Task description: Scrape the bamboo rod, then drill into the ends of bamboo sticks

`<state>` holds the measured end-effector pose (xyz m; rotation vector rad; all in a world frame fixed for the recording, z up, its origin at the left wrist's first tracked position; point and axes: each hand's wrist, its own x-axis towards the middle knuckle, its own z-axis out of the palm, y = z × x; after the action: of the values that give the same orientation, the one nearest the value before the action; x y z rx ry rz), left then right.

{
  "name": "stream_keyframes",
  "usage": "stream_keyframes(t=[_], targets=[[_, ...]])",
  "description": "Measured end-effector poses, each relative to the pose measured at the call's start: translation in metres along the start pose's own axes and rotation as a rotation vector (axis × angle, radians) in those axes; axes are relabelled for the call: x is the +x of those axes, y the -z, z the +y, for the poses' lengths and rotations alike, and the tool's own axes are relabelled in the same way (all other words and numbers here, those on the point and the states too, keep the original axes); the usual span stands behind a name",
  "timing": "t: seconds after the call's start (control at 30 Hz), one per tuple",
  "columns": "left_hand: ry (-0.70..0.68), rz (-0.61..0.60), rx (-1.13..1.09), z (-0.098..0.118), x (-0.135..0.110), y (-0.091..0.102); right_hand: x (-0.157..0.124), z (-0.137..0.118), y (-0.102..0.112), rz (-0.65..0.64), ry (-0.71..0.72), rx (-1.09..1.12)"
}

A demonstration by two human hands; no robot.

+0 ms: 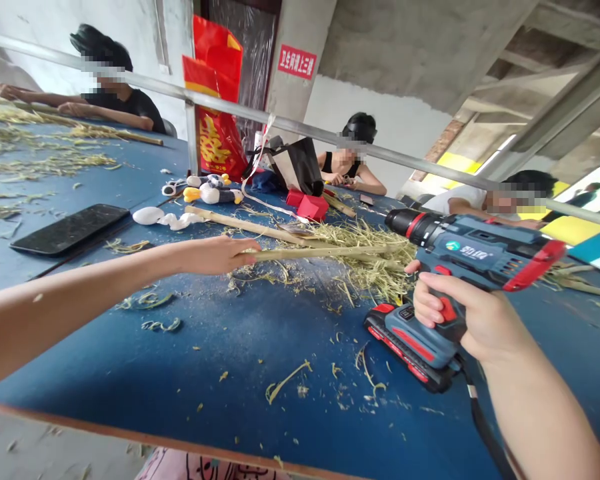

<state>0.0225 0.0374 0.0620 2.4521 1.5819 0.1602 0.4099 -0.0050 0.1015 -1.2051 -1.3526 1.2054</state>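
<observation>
My left hand (213, 257) reaches in from the left and grips a thin, pale bamboo stalk (325, 253) near one end. The stalk's far end lies close to the chuck of a blue, black and red cordless drill (460, 263). I cannot tell if they touch. My right hand (473, 317) is wrapped around the drill's handle, above its red-and-black battery. Beneath the stalk lies a heap of shredded plant fibres (365, 257) on the blue table (180, 360). A second, thicker stalk (240, 227) rests behind my left hand.
A black phone (70, 229), white-and-yellow toys (213, 193), a red box (313, 207) and a black bag (295, 163) sit on the table. A metal rail (300, 130) crosses the view. Beyond it, several people sit at the table, including one in white (460, 203).
</observation>
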Motion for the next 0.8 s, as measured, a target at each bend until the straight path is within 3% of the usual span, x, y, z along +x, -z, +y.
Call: stream_keyframes(t=[0.2,0.43,0.6,0.8], targets=[[-0.054,-0.266,-0.219,-0.007,-0.012,0.007,0.004,0.003,0.007,-0.011,-0.012,-0.014],[-0.023,-0.075,-0.105,-0.011,-0.010,-0.004,0.001,0.002,0.005,-0.018,-0.029,-0.050],[0.112,0.054,0.013,-0.010,-0.006,-0.013,-0.004,-0.007,-0.008,-0.067,-0.026,-0.089],[0.003,0.086,0.102,-0.017,-0.015,-0.023,-0.001,-0.026,-0.021,-0.237,-0.120,-0.384]])
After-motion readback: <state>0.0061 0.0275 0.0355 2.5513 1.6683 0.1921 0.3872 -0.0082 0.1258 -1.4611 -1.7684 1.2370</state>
